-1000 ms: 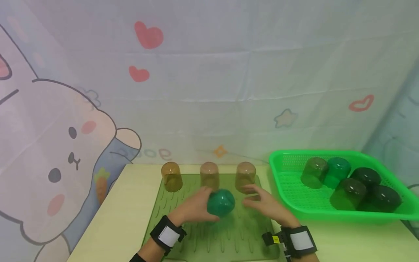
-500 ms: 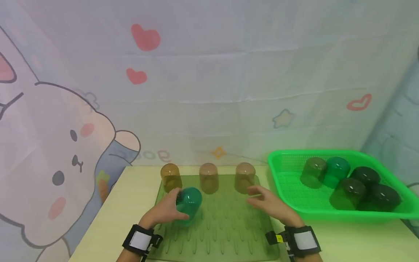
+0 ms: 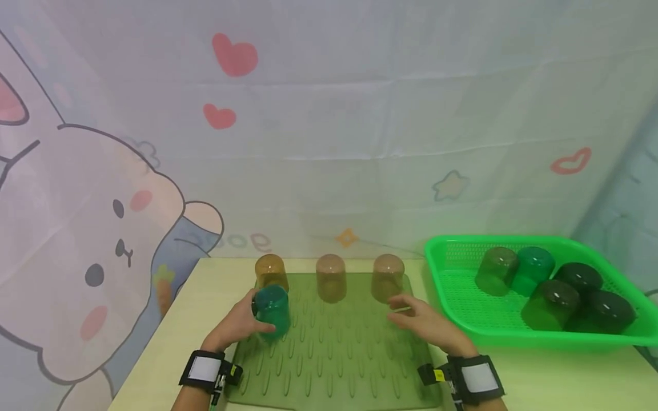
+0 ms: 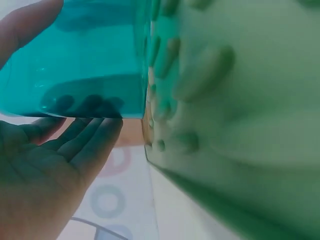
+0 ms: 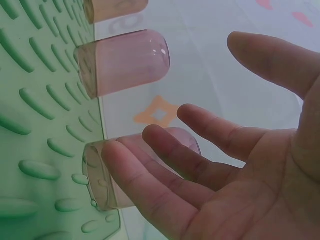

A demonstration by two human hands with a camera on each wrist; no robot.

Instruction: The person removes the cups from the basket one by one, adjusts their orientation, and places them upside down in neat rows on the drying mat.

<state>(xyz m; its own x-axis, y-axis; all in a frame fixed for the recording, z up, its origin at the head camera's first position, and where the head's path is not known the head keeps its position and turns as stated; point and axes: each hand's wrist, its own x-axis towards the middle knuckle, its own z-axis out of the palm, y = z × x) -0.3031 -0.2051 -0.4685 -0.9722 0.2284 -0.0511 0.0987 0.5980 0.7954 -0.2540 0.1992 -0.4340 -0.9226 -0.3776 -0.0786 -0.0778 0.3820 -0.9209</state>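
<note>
My left hand [image 3: 237, 322] holds an upside-down teal cup [image 3: 273, 311] between thumb and fingers, at the left side of the green ridged mat [image 3: 329, 365]. In the left wrist view the rim of the cup [image 4: 90, 55] is right at the mat's ridges. Just behind it stands an inverted amber cup [image 3: 271, 268], partly covered. Two inverted pink cups, one in the middle [image 3: 331, 279] and one at right [image 3: 388, 277], complete the back row. Over the mat's right side hovers my right hand [image 3: 424, 322], fingers spread and holding nothing, near the right pink cup.
A bright green basket [image 3: 514, 338] stands on the right of the pale table [image 3: 169, 331]. Inside it are several cups: an olive one [image 3: 496, 271], a teal one [image 3: 534, 268] and dark ones [image 3: 552, 302]. A printed cloth [image 3: 329, 142] hangs behind.
My left hand has carried the teal cup from the middle of the mat leftward and down, to a place in front of the amber cup. The right hand has barely moved.
</note>
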